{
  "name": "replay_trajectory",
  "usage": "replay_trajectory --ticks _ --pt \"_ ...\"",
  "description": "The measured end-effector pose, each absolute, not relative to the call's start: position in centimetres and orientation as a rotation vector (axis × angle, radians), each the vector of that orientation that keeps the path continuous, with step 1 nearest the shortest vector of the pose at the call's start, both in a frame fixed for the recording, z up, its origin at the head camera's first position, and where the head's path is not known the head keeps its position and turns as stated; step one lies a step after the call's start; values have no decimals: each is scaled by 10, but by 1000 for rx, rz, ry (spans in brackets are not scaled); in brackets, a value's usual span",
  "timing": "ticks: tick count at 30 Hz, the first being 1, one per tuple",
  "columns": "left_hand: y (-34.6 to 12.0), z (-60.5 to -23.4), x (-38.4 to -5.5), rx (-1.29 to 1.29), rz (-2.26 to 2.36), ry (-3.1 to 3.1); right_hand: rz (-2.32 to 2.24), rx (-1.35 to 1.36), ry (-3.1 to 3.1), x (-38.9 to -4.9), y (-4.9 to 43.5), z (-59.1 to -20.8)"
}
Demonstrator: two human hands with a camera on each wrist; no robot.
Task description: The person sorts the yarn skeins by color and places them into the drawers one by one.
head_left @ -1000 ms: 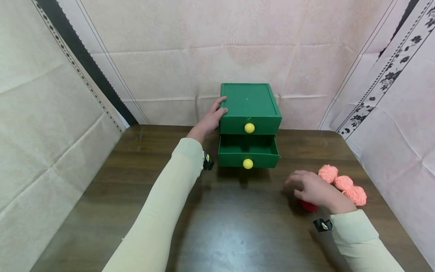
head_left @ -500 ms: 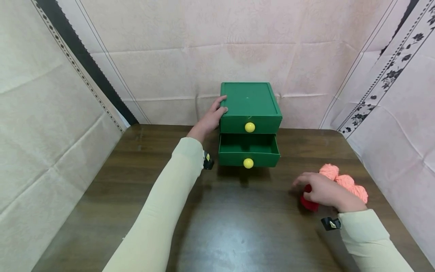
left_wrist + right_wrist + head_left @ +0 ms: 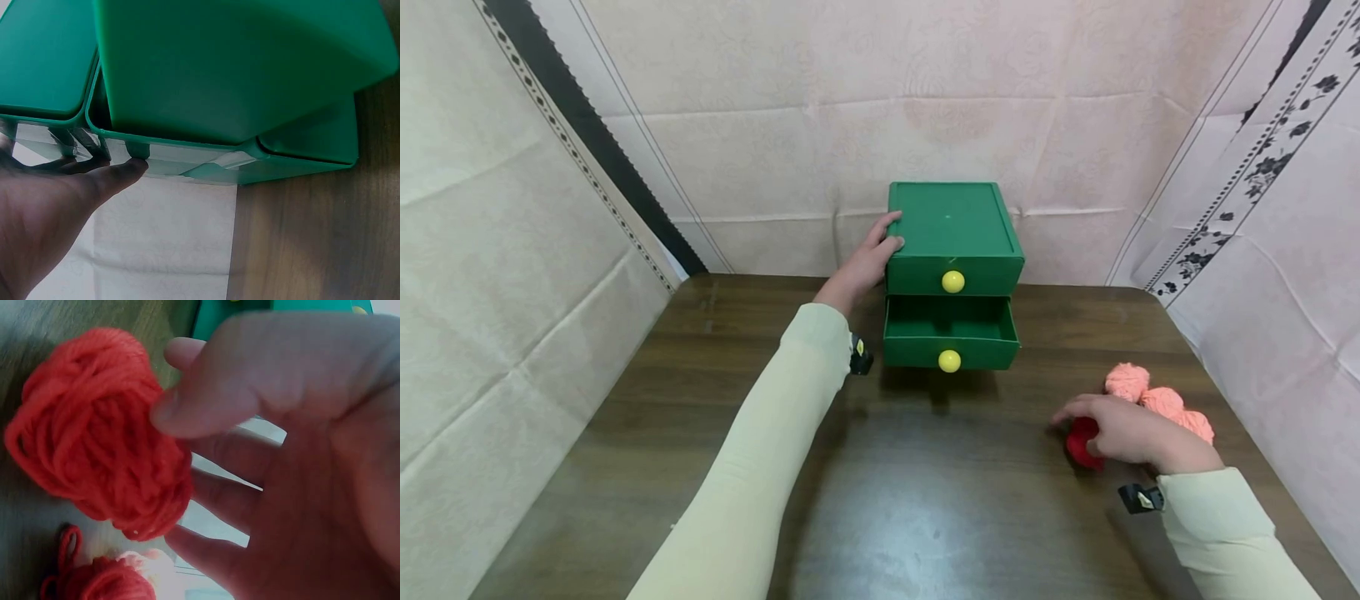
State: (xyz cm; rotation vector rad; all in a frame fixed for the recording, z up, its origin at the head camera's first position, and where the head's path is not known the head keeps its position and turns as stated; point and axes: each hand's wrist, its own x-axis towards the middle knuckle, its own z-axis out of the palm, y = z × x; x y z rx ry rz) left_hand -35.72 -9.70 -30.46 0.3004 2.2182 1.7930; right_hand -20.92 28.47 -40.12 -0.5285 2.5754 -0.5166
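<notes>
"Thumb (image 3: 187,412) is at the red yarn ball (image 3: 1082,442), but does the right hand (image 3: 1127,429) have it?"

"Not firmly, I'd say. Its fingers (image 3: 225,494) spread loosely past the ball's far side; whether they press, I can't tell. The ball rests on the bench (image 3: 940,492), inward of the right edge."

"How would you take it?"

"Bring the fingertips well round, then squeeze gently from both sides. It looks soft, and catching only a few strands could unwind it."

"Anything near to snag?"

"A second red ball (image 3: 109,581) with a loose loop shows just beside it in the right wrist view. Three peach balls (image 3: 1126,382) lie in a row along the right edge; I'd lift without brushing them."

"And the left hand (image 3: 865,258)?"

"Resting at the left side of the green cabinet (image 3: 953,221), fingers unclenched, probably steadying it. The cabinet stands by the middle of the far edge, its lower drawer (image 3: 917,353) pulled out, yellow knob (image 3: 950,361) jutting toward the near edge: worth steering wide of."
</notes>
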Motion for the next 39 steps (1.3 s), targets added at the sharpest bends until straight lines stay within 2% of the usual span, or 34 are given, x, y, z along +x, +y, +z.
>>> replay_trajectory --ticks 7,18,25,39 --pt "-97 -303 -356 299 1778 2227 -551 -579 2557 -206 291 -397" --pt "-97 -300 -351 306 1744 2272 -536 -481 2544 -202 293 -401" --pt "-97 -300 -352 302 1753 2254 -410 -553 2695 -203 292 -408" --pt "-97 -300 -351 309 1755 2258 -481 -562 2746 -206 282 -412"
